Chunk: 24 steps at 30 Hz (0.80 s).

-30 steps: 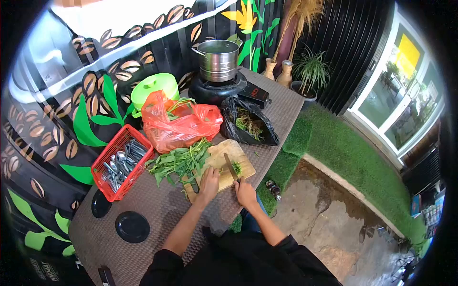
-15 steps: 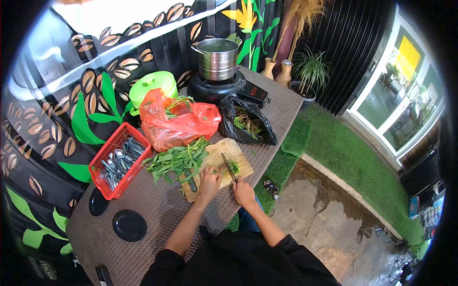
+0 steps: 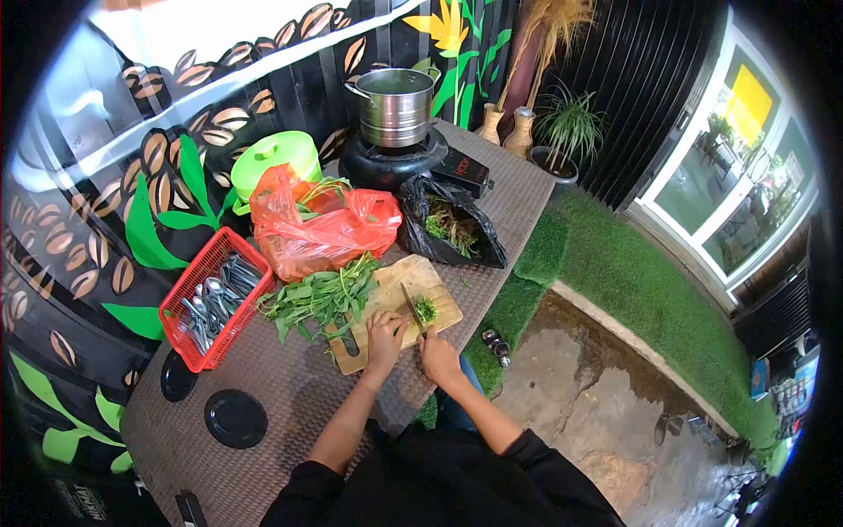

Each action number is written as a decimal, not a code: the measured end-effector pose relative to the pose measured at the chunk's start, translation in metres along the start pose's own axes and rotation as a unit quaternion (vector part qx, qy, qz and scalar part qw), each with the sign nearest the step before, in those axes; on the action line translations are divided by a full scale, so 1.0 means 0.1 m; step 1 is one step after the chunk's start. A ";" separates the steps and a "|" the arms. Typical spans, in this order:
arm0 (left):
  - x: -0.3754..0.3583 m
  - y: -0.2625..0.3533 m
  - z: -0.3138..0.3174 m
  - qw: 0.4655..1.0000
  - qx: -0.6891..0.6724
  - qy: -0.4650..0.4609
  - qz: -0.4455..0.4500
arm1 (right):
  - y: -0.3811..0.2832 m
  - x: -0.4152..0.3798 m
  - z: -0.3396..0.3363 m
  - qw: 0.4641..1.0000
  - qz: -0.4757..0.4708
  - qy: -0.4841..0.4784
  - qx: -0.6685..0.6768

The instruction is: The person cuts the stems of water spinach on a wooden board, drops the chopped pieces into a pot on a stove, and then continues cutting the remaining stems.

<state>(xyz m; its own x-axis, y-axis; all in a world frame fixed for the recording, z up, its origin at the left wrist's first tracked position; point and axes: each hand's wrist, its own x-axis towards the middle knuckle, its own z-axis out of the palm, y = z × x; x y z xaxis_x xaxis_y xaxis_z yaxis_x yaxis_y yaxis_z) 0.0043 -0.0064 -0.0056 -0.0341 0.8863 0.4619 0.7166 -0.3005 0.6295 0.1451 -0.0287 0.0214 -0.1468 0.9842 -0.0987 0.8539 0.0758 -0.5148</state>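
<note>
Knife (image 3: 410,302): dark, tip toward eleven o'clock
Board (image 3: 424,274): pale wood, flat, lengthwise toward two o'clock
Chopped greens (image 3: 426,309): small heap, knife's three o'clock
Leafy greens (image 3: 318,297): loose pile (stems too), board's nine o'clock

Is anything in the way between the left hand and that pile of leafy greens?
Nothing visible blocks it: only the flat cutting board shows between the left hand and the leafy greens, which overlap the board. The red bag sits beyond the pile, outside that path.

Chopped greens (image 3: 426,309) on board (image 3: 428,277), basket (image 3: 239,327) left, pot (image 3: 394,121) on stove (image 3: 378,169) behind.
</note>
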 end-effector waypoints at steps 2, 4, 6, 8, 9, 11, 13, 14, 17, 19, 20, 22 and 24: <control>0.00 0.01 -0.01 1.000 0.026 -0.002 0.017 | -0.01 0.02 -0.07 1.000 -0.003 -0.016 0.011; 0.01 0.05 -0.04 0.999 0.035 0.004 0.025 | 0.05 0.09 -0.10 1.000 -0.013 -0.024 0.010; 0.01 0.08 -0.04 0.998 0.043 0.011 0.034 | 0.09 0.14 -0.16 0.999 -0.024 -0.030 0.009; 0.01 0.09 -0.03 0.999 0.042 0.007 0.023 | 0.10 0.17 -0.22 0.998 -0.049 -0.041 -0.002; 0.01 0.07 -0.02 0.999 0.041 0.007 0.023 | 0.10 0.17 -0.25 0.998 -0.049 -0.041 -0.002; -0.01 0.05 0.02 0.999 0.045 0.010 0.010 | 0.09 0.15 -0.31 0.995 -0.066 -0.060 -0.037; -0.01 0.06 0.04 0.999 0.042 0.017 0.011 | 0.09 0.09 -0.24 0.996 -0.064 -0.047 -0.048; -0.01 0.06 0.04 0.999 0.039 0.024 0.013 | 0.07 0.05 -0.20 0.996 -0.062 -0.034 -0.058; 0.00 0.10 -0.01 0.999 0.028 0.017 0.023 | -0.06 -0.06 0.02 0.998 0.041 -0.025 -0.038; 0.01 0.09 0.00 0.999 0.025 0.015 0.022 | -0.07 0.03 0.09 0.998 0.031 -0.010 -0.060; 0.00 0.08 0.00 1.000 0.022 0.010 0.020 | -0.05 0.12 0.10 0.999 0.020 -0.003 -0.037; -0.01 0.10 -0.02 1.000 0.022 0.010 0.017 | -0.02 0.23 0.05 1.000 0.013 -0.007 0.014; 0.01 0.11 -0.03 0.999 0.023 0.013 0.018 | 0.02 0.16 0.04 1.000 0.015 -0.012 0.012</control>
<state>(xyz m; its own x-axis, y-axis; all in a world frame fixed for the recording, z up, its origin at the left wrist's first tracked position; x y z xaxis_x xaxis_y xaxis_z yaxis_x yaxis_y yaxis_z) 0.0101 -0.0100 0.0031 -0.0249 0.8652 0.5008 0.7483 -0.3160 0.5832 0.1423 -0.0131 0.0154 -0.1339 0.9817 -0.1355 0.8458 0.0419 -0.5319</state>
